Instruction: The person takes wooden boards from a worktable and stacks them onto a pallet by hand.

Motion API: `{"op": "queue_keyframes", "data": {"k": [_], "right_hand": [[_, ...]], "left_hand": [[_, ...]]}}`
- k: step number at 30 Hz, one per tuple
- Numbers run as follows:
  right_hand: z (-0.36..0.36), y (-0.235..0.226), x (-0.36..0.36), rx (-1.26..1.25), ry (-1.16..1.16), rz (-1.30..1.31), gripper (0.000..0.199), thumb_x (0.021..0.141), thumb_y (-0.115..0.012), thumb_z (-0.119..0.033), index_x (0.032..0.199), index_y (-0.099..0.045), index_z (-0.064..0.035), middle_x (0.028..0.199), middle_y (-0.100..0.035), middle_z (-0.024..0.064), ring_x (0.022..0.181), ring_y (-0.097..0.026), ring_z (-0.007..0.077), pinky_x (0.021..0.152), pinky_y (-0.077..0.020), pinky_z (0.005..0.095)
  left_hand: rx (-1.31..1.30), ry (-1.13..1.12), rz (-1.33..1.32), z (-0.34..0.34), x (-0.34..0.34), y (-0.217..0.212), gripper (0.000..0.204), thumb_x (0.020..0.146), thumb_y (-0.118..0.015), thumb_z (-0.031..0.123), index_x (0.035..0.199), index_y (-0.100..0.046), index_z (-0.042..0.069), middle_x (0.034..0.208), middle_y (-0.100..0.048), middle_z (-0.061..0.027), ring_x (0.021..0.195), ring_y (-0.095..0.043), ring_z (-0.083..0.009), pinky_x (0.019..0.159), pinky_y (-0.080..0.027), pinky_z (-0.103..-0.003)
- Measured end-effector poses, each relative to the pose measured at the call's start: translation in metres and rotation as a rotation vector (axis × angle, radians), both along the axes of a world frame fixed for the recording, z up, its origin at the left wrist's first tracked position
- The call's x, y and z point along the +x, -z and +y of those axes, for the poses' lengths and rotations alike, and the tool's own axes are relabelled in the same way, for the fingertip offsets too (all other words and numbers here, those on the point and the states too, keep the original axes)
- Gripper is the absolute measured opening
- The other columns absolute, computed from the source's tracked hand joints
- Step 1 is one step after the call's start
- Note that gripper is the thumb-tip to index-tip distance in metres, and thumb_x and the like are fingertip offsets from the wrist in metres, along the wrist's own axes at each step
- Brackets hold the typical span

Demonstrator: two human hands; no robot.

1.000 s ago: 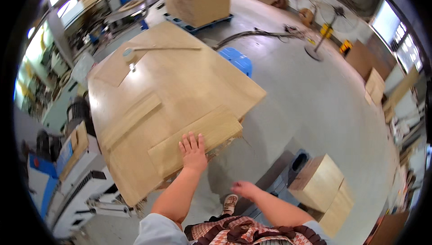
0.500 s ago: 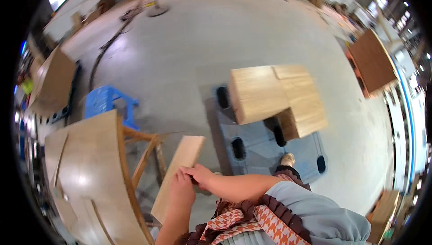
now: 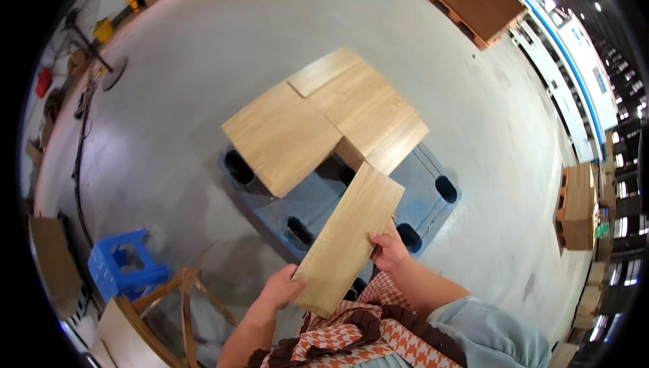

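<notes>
Both hands clamped one wooden board (image 3: 348, 239) — my left hand (image 3: 280, 287) at its near long edge, my right hand (image 3: 387, 252) on the opposite edge. It hung over the grey pallet (image 3: 433, 165), beside stacked panels (image 3: 324, 118). Pale, flat, straight-grained — stiff and probably light, best gripped by both long edges.

Two stacks of boards (image 3: 324, 121) sit on a pallet (image 3: 419, 185) on the floor (image 3: 203, 43). A held board (image 3: 348, 246) hangs over the pallet's near edge. A stool (image 3: 125, 266) stands to the left.
</notes>
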State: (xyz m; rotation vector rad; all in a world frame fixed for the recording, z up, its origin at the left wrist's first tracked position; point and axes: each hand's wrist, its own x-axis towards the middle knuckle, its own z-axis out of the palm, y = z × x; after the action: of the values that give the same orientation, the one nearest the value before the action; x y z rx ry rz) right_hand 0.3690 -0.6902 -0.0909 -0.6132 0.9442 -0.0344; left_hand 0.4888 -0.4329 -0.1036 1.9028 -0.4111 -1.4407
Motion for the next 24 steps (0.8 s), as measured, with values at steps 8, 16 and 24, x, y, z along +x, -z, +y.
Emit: {"op": "queue_keyframes", "data": {"k": [8, 16, 24], "right_hand": [[-0.1, 0.13, -0.003, -0.03, 0.568, 0.207, 0.035, 0.086, -0.05, -0.014, 0.118, -0.043, -0.001, 0.112, -0.053, 0.0111, 0.099, -0.051, 0.0259, 0.087, -0.0393, 0.039], [-0.311, 0.284, 0.057, -0.487, 0.668, 0.44, 0.032, 0.083, -0.054, -0.012, 0.11, -0.046, 0.0041, 0.102, -0.056, 0.0149, 0.088, -0.055, 0.0252, 0.077, -0.0435, 0.0367], [-0.332, 0.326, 0.09, -0.882, 0.191, 0.864, 0.043, 0.075, -0.062, -0.015, 0.108, -0.046, 0.0061, 0.104, -0.055, 0.0181, 0.093, -0.055, 0.0268, 0.079, -0.0428, 0.0346]], "left_hand": [[0.02, 0.201, -0.234, -0.225, 0.008, 0.075, 0.038, 0.075, -0.058, 0.029, 0.101, -0.048, 0.002, 0.095, -0.054, -0.0192, 0.09, -0.052, -0.0355, 0.075, -0.042, -0.04], [0.123, -0.079, -0.048, -0.201, -0.011, 0.236, 0.059, 0.073, -0.064, 0.025, 0.123, -0.04, 0.003, 0.113, -0.051, -0.0166, 0.1, -0.053, -0.0264, 0.084, -0.042, -0.034], [0.444, 0.029, 0.005, -0.132, -0.019, 0.247, 0.038, 0.074, -0.06, 0.025, 0.104, -0.052, 0.004, 0.093, -0.06, -0.0126, 0.087, -0.057, -0.0287, 0.075, -0.045, -0.035]]}}
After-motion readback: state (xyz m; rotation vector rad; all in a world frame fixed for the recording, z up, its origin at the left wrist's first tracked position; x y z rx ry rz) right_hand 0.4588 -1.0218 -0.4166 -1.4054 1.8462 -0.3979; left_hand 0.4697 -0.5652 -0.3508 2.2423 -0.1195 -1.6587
